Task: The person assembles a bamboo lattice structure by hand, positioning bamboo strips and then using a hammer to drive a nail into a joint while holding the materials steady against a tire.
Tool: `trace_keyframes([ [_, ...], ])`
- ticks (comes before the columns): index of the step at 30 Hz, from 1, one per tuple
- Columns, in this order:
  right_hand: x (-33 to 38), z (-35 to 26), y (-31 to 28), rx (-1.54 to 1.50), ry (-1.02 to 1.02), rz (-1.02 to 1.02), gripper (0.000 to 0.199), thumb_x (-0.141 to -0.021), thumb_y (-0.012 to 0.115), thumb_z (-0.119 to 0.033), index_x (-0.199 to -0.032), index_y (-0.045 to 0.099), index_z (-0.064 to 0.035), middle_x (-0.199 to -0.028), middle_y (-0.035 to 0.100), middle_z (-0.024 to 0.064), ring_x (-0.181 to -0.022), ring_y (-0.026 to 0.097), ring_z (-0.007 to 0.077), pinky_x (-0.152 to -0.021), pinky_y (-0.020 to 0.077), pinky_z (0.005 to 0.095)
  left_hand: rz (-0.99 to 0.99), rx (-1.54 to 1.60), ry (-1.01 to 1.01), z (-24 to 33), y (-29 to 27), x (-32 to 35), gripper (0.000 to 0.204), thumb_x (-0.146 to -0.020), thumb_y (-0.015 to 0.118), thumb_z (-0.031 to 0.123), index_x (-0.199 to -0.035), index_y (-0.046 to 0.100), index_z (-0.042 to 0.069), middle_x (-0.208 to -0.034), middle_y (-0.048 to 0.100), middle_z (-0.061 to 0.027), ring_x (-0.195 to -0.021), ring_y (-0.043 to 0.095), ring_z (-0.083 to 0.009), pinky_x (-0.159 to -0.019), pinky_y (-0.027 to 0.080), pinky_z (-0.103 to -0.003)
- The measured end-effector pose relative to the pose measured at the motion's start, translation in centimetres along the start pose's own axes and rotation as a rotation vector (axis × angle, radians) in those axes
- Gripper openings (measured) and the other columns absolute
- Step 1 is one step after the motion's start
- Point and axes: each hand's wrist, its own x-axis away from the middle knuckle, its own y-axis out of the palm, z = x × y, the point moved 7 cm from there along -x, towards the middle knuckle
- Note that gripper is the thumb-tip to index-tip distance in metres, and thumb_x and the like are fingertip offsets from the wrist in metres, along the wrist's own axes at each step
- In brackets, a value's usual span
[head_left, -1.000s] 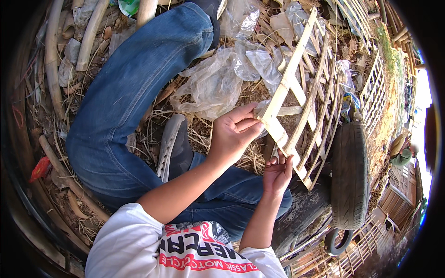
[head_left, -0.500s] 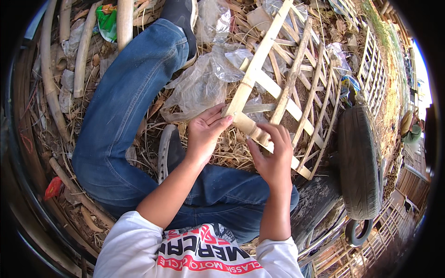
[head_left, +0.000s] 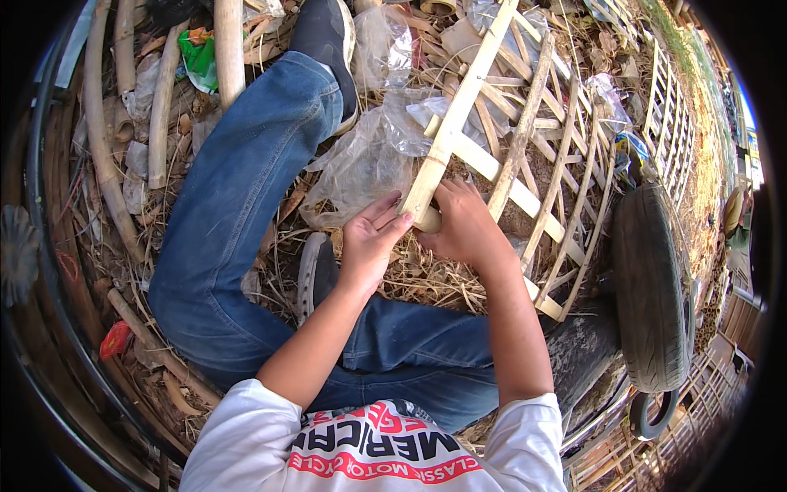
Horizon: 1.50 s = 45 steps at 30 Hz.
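A bamboo lattice [head_left: 525,197] of split strips slants in front of me. One pale, wide bamboo strip [head_left: 466,98] forms its left edge, with a nail-like spot near its near end. My left hand [head_left: 370,246] is closed on that near corner, thumb on top and fingers beneath. My right hand [head_left: 469,220] is bent in just to the right of the same corner, its fingers closed round the crosswise bamboo piece [head_left: 428,220] joined there. That hand and forearm hide much of the crosswise piece. Its far end shows again at the lower right.
Clear plastic bags [head_left: 361,168] and dry bamboo scraps cover the ground. Bamboo poles [head_left: 102,139] lie at the left. My jeans-clad legs [head_left: 238,221] are folded around the work. A tire [head_left: 650,287] stands at the right, with another lattice [head_left: 668,123] beyond it.
My right hand has moved left and up along the crosswise piece to the corner, its fingers closing there. My left hand keeps its hold. The whole view has shifted slightly.
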Motion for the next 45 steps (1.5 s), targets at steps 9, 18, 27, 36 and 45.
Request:
trace_keyframes([
  [9,-0.5,0.3,0.7,0.011,-0.034,0.01,0.056,-0.051,0.08,-0.02,-0.098,0.055,-0.0022,-0.092,0.059,0.0131,-0.096,0.054,0.0315,-0.087,0.038,0.0402,-0.04,-0.592,0.077,1.6,-0.5,-0.6,0.033,-0.08,0.075,0.02,-0.1,0.063,-0.004,-0.084,0.065,-0.0046,-0.073,0.059,-0.0075,-0.065,0.048,-0.022],
  [18,-1.4,0.5,1.3,0.023,-0.02,-0.067,0.059,-0.054,0.081,-0.023,-0.105,0.058,-0.0051,-0.102,0.06,0.0107,-0.101,0.053,0.0287,-0.086,0.0369,0.0383,-0.037,-0.914,0.212,3.0,-0.1,-1.0,0.047,-0.069,0.08,0.046,-0.075,0.061,0.003,-0.062,0.057,-0.0034,-0.057,0.053,-0.0137,-0.053,0.041,-0.031],
  [27,-1.8,0.4,1.8,-0.042,0.004,-0.058,0.053,-0.054,0.078,-0.016,-0.103,0.059,-0.0077,-0.1,0.06,0.0118,-0.1,0.054,0.0316,-0.088,0.0376,0.042,-0.106,-0.852,0.152,2.1,-0.3,-1.9,0.039,-0.076,0.076,0.037,-0.09,0.066,0.001,-0.057,0.054,-0.0016,-0.051,0.045,-0.0067,-0.048,0.036,-0.027],
  [36,-2.1,0.8,2.4,-0.017,-0.024,-0.046,0.059,-0.052,0.079,-0.018,-0.105,0.056,-0.0061,-0.097,0.062,0.0125,-0.095,0.055,0.032,-0.086,0.0387,0.0418,-0.101,-0.929,0.128,1.8,-0.7,-2.2,0.032,-0.08,0.074,0.028,-0.096,0.067,0.001,-0.065,0.064,-0.0043,-0.053,0.054,-0.0064,-0.05,0.042,-0.026],
  [45,-0.2,0.2,-1.5,-0.141,0.134,0.117,0.05,-0.064,0.074,-0.015,-0.108,0.054,-0.0007,-0.105,0.058,0.0166,-0.103,0.053,0.0362,-0.091,0.0411,0.0426,-0.091,-0.928,0.123,0.9,-2.1,-2.9,0.025,-0.079,0.075,0.021,-0.091,0.067,0.0,-0.063,0.06,-0.0005,-0.055,0.049,-0.0034,-0.05,0.039,-0.023],
])
